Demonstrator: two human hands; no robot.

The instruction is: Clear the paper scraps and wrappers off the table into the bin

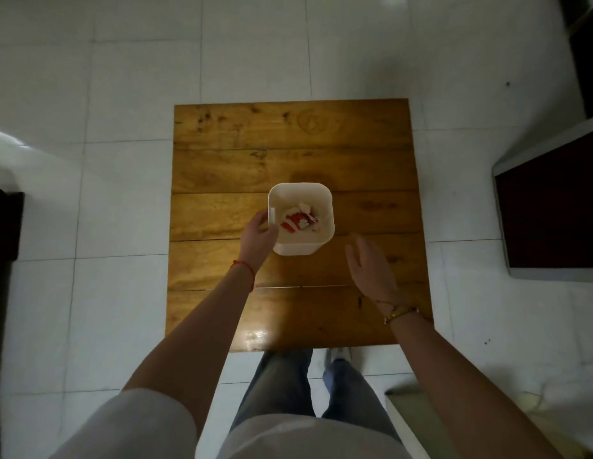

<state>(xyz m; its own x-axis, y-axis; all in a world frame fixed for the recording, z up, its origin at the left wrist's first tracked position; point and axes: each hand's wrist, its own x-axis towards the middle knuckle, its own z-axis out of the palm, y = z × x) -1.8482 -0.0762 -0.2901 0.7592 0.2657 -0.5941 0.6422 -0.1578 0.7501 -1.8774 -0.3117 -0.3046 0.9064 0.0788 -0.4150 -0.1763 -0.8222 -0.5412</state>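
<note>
**Scraps in the bin, left hand on its rim**

Head view: a square bench of brown wooden planks (321, 154) stands on a floor of pale tiles (122, 77). Near the middle of the bench sits a white plastic bin with rounded corners (323, 197), seen from above. Inside it, at the bottom, lie the red-and-white wrappers and crumpled white paper scraps (298, 220) (too small to tell piece from piece). The left hand (257, 235), with a red string bracelet (244, 267) on its wrist, curls around the bin's left rim, fingers closed on the edge. The right hand (371, 265) hangs over the bench just right of the bin, apart from it, fingers loosely spread and holding nothing; a gold-coloured bracelet (399, 313) circles its wrist. The rest of the benchtop shows bare wood. Below, grey trouser legs (281, 382) stand at the bench's near edge.
</note>
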